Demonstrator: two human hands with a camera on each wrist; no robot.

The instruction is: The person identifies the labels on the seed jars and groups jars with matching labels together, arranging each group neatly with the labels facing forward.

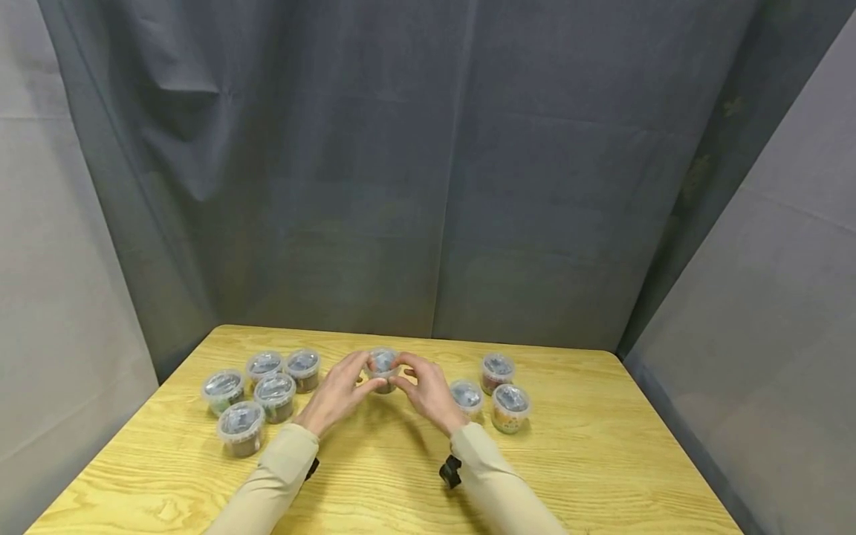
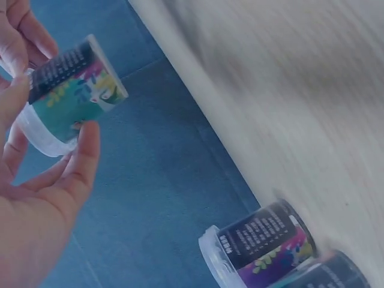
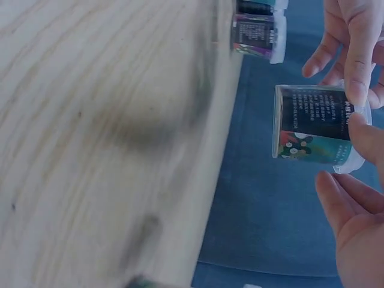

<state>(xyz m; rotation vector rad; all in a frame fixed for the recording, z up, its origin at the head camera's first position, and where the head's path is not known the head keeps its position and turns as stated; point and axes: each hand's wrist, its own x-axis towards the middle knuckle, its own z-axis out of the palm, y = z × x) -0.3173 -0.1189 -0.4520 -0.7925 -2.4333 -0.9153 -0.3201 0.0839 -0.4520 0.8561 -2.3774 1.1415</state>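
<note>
A small lidded plastic tub (image 1: 383,362) is held up off the table between both hands, near the far middle. My left hand (image 1: 339,390) grips its left side with bent fingers and thumb. From the right, my right hand (image 1: 428,391) grips the same tub, thumb near the lid rim in the right wrist view. The tub (image 2: 75,90) has a black and teal printed label with white lettering and coloured leaves. Its translucent lid (image 3: 359,141) is on; fingers partly hide it.
Several similar tubs (image 1: 241,427) stand in a group at the left of the wooden table (image 1: 374,483). Three more, one being an orange-labelled tub (image 1: 510,409), stand to the right, near my right wrist. A dark grey curtain (image 1: 334,186) hangs behind the table's far edge.
</note>
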